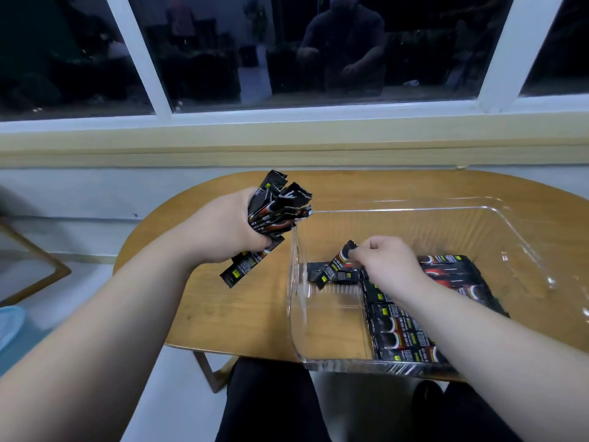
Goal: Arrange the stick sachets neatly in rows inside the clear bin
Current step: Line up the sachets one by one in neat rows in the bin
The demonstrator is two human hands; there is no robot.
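A: status, left hand (229, 231)?
B: clenched round a bundle of black stick sachets (271, 215), over the oval wooden table (223, 307), just left of the clear plastic bin (478, 231).
A: right hand (385, 263)?
B: inside the bin, pinching one black sachet (334, 266) by its top end, tilted. Flat rows of sachets (401, 330) on the bin floor beside it.

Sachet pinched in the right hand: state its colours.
The sachet is black with red and white print and a small yellow-green patch; head view shows it.
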